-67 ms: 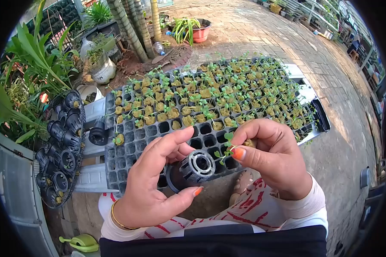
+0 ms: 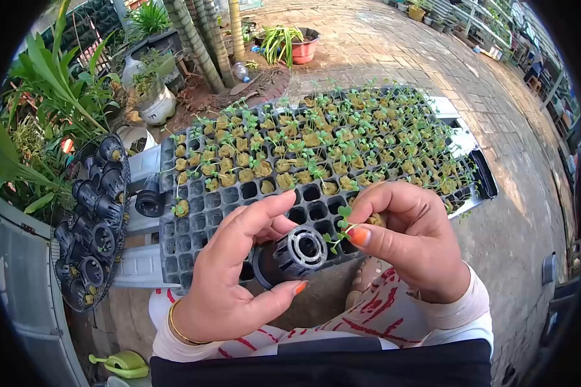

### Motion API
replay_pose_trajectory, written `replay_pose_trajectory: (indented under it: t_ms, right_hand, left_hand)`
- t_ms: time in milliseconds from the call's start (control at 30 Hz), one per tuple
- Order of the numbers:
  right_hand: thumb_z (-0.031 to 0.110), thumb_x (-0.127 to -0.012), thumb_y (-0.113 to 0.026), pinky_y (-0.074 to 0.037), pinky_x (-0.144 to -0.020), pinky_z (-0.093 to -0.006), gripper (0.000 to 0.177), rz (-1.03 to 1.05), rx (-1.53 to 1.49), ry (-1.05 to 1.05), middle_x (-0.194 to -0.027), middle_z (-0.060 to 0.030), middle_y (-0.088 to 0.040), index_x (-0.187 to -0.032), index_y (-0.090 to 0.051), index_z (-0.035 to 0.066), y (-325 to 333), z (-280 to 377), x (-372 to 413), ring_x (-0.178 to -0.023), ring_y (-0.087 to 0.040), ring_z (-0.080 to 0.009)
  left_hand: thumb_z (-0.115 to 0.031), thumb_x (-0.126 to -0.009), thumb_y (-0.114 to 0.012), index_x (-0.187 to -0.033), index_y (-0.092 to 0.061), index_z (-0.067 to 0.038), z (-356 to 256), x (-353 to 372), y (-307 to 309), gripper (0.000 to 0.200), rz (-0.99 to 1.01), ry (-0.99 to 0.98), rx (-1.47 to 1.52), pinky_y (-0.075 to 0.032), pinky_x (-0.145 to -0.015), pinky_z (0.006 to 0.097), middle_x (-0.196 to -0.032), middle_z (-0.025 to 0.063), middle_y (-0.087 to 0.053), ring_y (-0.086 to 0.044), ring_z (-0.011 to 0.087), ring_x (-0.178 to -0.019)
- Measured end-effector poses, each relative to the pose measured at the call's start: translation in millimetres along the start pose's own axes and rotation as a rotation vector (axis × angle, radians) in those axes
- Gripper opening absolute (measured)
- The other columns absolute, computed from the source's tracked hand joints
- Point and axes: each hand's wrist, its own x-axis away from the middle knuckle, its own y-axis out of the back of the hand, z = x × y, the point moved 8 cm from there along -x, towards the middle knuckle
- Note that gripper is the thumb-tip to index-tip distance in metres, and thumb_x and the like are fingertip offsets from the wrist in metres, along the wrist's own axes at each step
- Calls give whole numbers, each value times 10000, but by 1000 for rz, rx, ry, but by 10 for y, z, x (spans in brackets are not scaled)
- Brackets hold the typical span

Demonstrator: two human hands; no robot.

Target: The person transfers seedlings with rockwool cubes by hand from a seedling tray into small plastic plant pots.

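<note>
Slightly lower now, the seedling [image 2: 345,211], probably light, soft and easily bruised, sits pinched by fingers of the right hand [image 2: 403,237] beside the black cup [image 2: 289,258] cradled in the left hand [image 2: 235,274], and seems best held by its spongy plug [image 2: 375,220].

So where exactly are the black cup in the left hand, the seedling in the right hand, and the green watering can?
Black cup [image 2: 283,259]: head view, on its side wall.
Seedling [image 2: 345,211]: head view, on its uppermost leaf.
Green watering can [image 2: 128,365]: head view, on its body.
</note>
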Motion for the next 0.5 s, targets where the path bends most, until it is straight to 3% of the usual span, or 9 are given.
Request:
replay_pose_trajectory:
  t_ms: [233,300,500]
  right_hand:
    - [40,-812,-645,-347,-540,-186,84,-20,205,157,-732,7,-562,-869,-605,-8,-78,85,-18,-629,-464,-37]
    - [38,-768,-674,-348,-522,-217,88,-10,449,404,-695,-27,-549,-826,-618,2,-133,214,4,-593,-475,-87]
    - [17,-714,-690,-359,-487,-261,115,-29,601,492,-680,-67,-542,-806,-623,6,-217,289,47,-569,-491,-149]
  left_hand:
    - [-4,-654,-724,-1327,-313,48,-50,51,-23,790,-7,-42,27,-381,-905,284,-1066,100,-505,-505,148,-989]
    - [21,-649,-692,-1310,-384,19,-71,64,1,730,-69,-48,34,-435,-874,292,-1054,124,-514,-541,179,-962]
    - [10,-650,-694,-1314,-384,11,-81,92,4,733,-73,-45,18,-432,-878,293,-1056,120,-515,-538,179,-959]
